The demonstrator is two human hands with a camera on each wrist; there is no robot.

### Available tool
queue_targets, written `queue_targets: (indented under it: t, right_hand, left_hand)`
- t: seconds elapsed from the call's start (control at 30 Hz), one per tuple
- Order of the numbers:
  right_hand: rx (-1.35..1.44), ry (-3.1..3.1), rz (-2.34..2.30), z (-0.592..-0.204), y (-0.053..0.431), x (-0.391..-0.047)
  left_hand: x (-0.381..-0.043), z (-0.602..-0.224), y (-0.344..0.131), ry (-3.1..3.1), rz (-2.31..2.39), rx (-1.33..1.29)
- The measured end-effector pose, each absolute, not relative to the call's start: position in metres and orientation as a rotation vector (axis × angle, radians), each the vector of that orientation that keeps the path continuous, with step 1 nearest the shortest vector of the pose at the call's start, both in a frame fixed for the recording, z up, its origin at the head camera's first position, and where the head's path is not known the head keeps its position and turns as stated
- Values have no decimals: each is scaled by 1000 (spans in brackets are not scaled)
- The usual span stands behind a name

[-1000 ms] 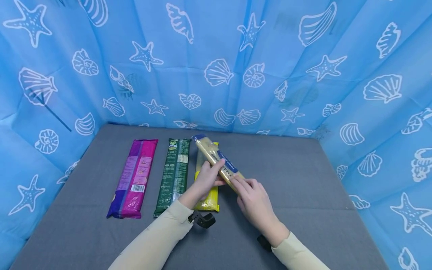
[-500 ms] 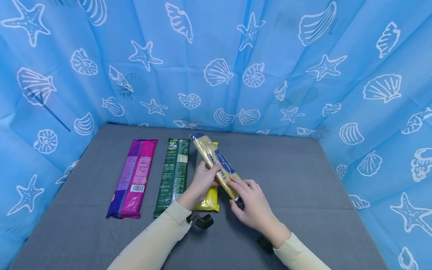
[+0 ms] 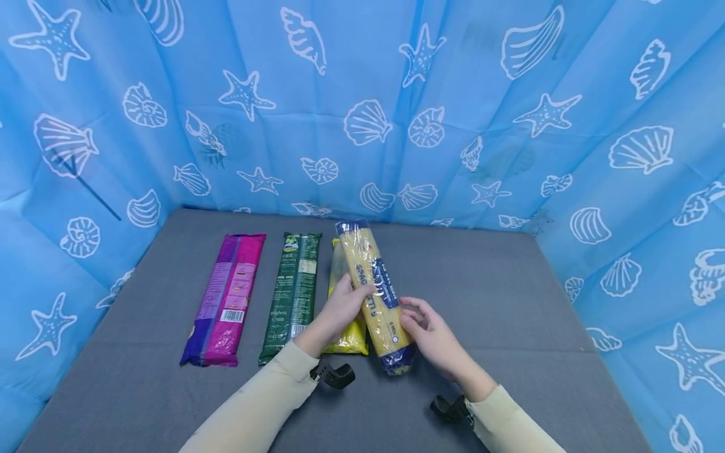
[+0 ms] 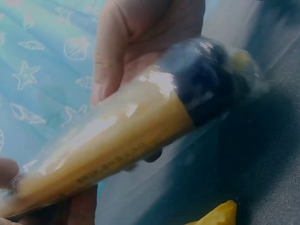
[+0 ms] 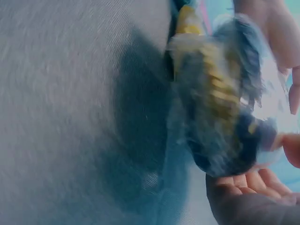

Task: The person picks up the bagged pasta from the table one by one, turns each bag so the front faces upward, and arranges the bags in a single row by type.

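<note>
A clear-wrapped pack of spaghetti [image 3: 370, 283] with dark blue ends is held tilted up, its blue label facing me. My left hand [image 3: 340, 311] grips its left side, thumb on top and fingers underneath. At the right edge, near the lower end, my right hand [image 3: 433, 336] holds it with bent fingers and thumb. In the left wrist view that right hand [image 4: 145, 40] shows behind the blue end. The pack's near end [image 5: 220, 98] fills much of the right wrist view, blurred. A yellow pasta pack [image 3: 352, 336] lies partly hidden under the left hand and the held pack.
On the grey-covered table [image 3: 498, 296], a green spaghetti pack [image 3: 291, 289] lies left of the yellow one. Farther left is a pink and purple pack [image 3: 226, 299]. A blue curtain [image 3: 453, 126] with shell prints surrounds the table's back and sides.
The spaghetti pack has swung from a diagonal to nearly lengthwise and rolled so its printed face shows. Its lower end has come nearer to me. My right hand has shifted slightly right along its edge.
</note>
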State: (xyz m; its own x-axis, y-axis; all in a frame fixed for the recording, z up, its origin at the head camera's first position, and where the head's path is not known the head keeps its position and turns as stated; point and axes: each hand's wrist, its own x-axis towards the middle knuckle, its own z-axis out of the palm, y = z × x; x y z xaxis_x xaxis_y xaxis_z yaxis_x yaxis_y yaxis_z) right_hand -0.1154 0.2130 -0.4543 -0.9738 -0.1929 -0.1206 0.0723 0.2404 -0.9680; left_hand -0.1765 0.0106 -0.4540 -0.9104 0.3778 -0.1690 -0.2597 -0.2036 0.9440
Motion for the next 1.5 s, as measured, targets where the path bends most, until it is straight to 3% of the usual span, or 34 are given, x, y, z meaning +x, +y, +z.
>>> queue_targets:
  t: [0.17, 0.87, 1.2, 1.5]
  right_hand:
    - [-51, 2075, -1849, -459, 216, -114]
    - [213, 2152, -2065, -466, 214, -116]
    - [309, 2334, -2005, -459, 241, -138]
    - [451, 2427, -1909, -466, 269, -166]
  left_hand:
    - [-174, -456, 13, 1739, 2092, 183]
    - [-160, -467, 37, 2116, 1924, 301]
    - [-140, -476, 79, 2230, 1701, 394]
    - [-154, -490, 119, 2153, 1771, 376]
